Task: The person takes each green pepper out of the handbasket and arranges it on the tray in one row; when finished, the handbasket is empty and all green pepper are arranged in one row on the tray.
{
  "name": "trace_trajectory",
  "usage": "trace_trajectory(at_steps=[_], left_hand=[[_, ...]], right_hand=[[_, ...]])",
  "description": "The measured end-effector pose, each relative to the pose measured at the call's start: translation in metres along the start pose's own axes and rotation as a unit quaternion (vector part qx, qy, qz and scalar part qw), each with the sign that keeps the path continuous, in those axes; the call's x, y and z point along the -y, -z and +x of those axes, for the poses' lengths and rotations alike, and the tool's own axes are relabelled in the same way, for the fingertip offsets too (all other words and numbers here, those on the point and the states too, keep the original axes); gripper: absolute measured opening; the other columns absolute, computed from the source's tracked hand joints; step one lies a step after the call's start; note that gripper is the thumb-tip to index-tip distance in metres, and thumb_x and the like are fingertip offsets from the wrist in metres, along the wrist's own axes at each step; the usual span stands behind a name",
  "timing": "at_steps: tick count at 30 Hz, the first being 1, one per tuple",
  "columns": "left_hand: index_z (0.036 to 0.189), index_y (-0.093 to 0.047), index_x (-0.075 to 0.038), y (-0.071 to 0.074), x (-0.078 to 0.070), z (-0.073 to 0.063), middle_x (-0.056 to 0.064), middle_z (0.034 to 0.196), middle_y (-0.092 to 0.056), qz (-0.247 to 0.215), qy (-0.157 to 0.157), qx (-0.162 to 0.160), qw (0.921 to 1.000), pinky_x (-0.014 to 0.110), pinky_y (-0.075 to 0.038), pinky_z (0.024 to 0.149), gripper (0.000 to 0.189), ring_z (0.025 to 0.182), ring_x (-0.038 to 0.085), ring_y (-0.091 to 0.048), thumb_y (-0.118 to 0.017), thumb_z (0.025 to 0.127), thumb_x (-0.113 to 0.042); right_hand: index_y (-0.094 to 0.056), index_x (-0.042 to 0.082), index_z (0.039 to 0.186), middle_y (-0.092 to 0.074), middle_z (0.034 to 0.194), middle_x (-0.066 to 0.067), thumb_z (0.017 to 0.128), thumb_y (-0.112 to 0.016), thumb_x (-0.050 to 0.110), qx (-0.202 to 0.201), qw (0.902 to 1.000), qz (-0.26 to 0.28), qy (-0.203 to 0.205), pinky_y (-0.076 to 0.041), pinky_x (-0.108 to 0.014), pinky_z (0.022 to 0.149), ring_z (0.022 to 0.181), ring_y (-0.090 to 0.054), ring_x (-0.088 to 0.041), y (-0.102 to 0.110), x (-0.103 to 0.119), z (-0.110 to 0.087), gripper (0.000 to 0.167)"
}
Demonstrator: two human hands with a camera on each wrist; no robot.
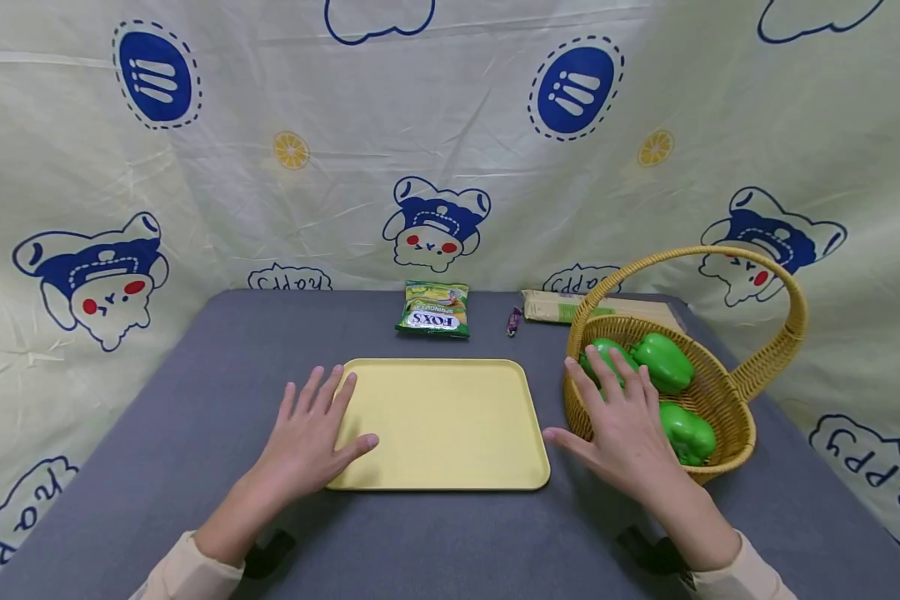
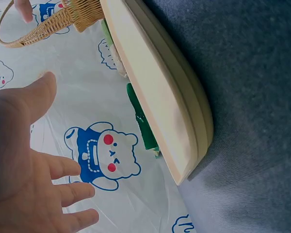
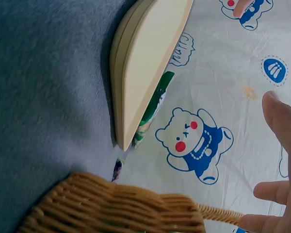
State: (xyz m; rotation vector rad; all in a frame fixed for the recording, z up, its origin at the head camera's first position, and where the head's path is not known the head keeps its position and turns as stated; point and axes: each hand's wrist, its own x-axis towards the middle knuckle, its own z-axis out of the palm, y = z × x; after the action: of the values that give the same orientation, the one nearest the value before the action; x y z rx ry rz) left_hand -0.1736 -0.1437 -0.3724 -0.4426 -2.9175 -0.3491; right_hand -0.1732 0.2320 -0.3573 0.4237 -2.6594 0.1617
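A pale yellow tray (image 1: pixel 438 425) lies flat at the middle of the table. My left hand (image 1: pixel 311 429), fingers spread and palm down, hovers over the tray's left edge and holds nothing. To the right, my right hand (image 1: pixel 622 421) is spread above the near left side of a wicker basket (image 1: pixel 742 417), also holding nothing. Several green bell peppers (image 1: pixel 663 362) sit in the basket, some partly hidden by the right hand. In the left wrist view the tray (image 2: pixel 150 77) stands apart from the left hand (image 2: pixel 39 165). The right wrist view shows the right hand's fingers (image 3: pixel 274 191) stretched out above the basket (image 3: pixel 116 208).
Behind the tray lies a green FOX'S packet (image 1: pixel 435 310), with a small purple wrapped candy (image 1: pixel 513 322) beside it. A long beige package (image 1: pixel 551 307) lies at the back right, partly behind the basket's tall arched handle (image 1: pixel 791 325). A printed curtain (image 1: pixel 345 208) hangs behind the table.
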Motion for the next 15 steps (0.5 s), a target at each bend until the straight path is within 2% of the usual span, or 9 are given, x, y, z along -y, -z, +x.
trace_trajectory(at_steps=[9, 15], left_hand=[[0.148, -0.029, -0.007, 0.0, 0.005, 0.0, 0.017, 0.155, -0.026, -0.008, -0.005, -0.012, 0.9999, 0.061, -0.012, 0.113, 0.081, 0.144, 0.039, -0.017, -0.056, 0.087, -0.053], [0.147, -0.031, -0.006, -0.001, 0.01, 0.0, 0.018, 0.153, -0.029, -0.035, -0.004, -0.01, 0.9993, 0.061, -0.013, 0.112, 0.078, 0.144, 0.039, -0.017, -0.06, 0.087, -0.048]], right_hand=[[-0.032, 0.014, 0.147, -0.026, 0.154, -0.016, 0.077, -0.068, 0.057, 0.0, 0.9998, 0.018, -0.009, -0.011, -0.065, 0.11, 0.142, -0.017, -0.039, 0.006, -0.013, -0.004, 0.09], [-0.032, 0.015, 0.147, -0.029, 0.151, -0.016, 0.079, -0.068, 0.054, -0.001, 0.999, 0.044, -0.012, -0.014, -0.069, 0.105, 0.139, -0.021, -0.042, 0.009, -0.021, -0.007, 0.087]])
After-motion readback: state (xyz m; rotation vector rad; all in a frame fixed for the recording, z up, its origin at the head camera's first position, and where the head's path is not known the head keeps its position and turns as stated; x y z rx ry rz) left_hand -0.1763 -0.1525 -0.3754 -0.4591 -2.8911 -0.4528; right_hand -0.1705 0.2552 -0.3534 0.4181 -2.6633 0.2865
